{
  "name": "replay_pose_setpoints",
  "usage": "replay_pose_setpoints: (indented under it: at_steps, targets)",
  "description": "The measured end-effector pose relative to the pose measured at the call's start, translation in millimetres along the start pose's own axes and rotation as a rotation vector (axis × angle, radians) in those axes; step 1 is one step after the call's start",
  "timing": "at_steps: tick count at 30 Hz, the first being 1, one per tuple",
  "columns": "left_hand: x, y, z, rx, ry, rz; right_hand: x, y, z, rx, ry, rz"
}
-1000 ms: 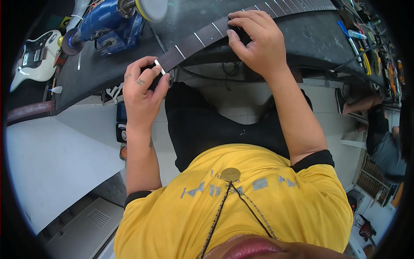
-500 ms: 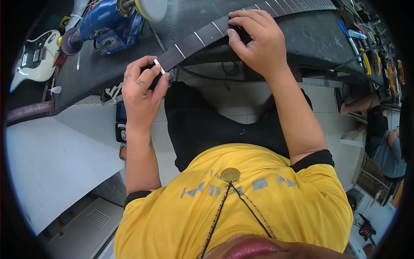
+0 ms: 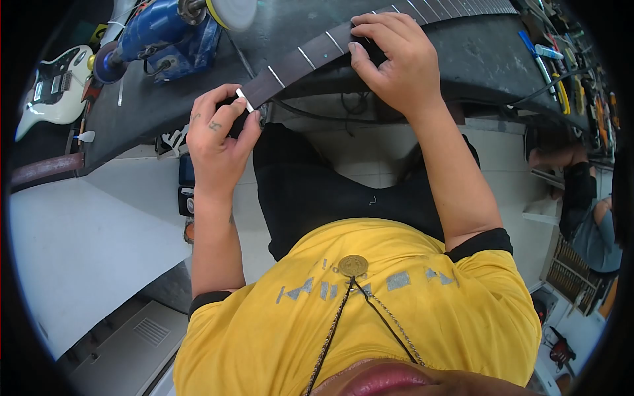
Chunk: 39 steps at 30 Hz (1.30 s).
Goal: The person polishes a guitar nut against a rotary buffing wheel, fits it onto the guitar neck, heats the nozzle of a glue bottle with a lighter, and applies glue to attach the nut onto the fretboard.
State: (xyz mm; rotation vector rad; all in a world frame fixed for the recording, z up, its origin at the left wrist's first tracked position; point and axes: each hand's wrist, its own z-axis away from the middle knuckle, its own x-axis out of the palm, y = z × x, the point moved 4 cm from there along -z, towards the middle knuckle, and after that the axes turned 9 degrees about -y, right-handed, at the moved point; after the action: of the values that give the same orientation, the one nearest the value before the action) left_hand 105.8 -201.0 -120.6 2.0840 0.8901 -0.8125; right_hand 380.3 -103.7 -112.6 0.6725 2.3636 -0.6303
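Note:
A dark guitar neck [image 3: 292, 70] with bright metal frets runs from the middle left up to the top right, along the front of the bench. At its near left end sits a white nut [image 3: 245, 100], crosswise to the fretboard. My left hand [image 3: 212, 138] is closed there, thumb and fingers pinching the nut at the neck's end. Farther along, my right hand [image 3: 399, 63] lies over the neck, fingertips on the fretboard and thumb by its near edge. Part of the neck is hidden under that hand.
A blue bench grinder [image 3: 158, 39] with a pale wheel stands at upper left on the dark workbench [image 3: 462, 72]. A white electric guitar [image 3: 56, 86] lies far left. Pens and tools [image 3: 548, 66] crowd the right end. Another person's leg [image 3: 561, 156] shows at right.
My hands and the neck stay almost where they were. At the right, the other person's leg and foot have shifted slightly.

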Motion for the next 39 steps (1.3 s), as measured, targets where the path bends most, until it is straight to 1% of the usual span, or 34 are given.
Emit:
replay_pose_setpoints:
  at_steps: [8,20,29,32,35,39]
  targets:
    - [0.2,-0.9,-0.3,0.020,0.003,-0.013,0.6,0.8,-0.3,-0.014,0.003,0.021]
    - [-4.8,-1.3,1.9,-0.036,-0.070,0.065,0.9,1.8,0.7,-0.017,0.018,0.011]
    - [-10.5,-8.8,5.1,-0.081,-0.116,0.229,-0.5,0.4,1.7,0.012,0.012,-0.001]
    - [-13.7,-11.3,4.4,-0.093,-0.153,0.225,-0.5,0.3,1.5,0.013,0.015,-0.001]
    - [-13.3,-7.9,3.1,-0.126,-0.146,0.242,-1.2,-0.1,2.1,0.030,0.018,-0.003]
    - [-11.1,1.9,-0.4,-0.152,-0.107,0.188,1.5,5.9,5.7,0.043,0.018,0.005]
